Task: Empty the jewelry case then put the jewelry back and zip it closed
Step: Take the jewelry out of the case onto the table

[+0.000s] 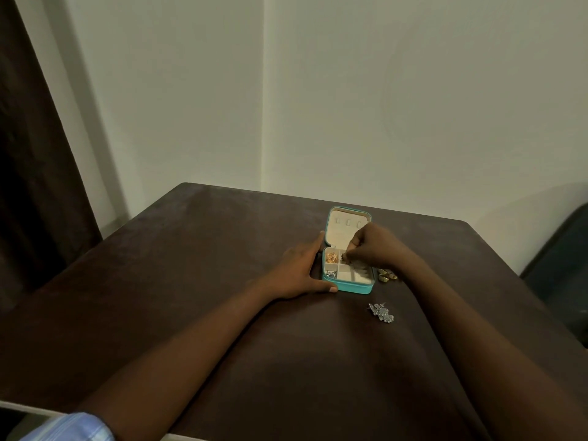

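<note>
A dark brown, matte rectangular worktop (178, 281) stands in a corner formed by two plain pale walls (413, 106), with a dark curtain (28, 154) hanging at the left and a dark chair (560, 275) at the right edge. A small teal zip-around jewelry case (346, 286) lies open toward the far side of the worktop, its cream-lined lid (342, 226) upright. The left hand (296, 272) lies spread against the case's left side, thumb at the near corner. The right hand (372, 246) hovers over the compartments, fingertips pinched on a small dark piece (344, 257). Gold jewelry (331, 257) fills the far-left compartment. A silver rhinestone ornament (381, 312) lies on the worktop near the case; gold pieces (387, 275) rest just beside its right wall.
</note>
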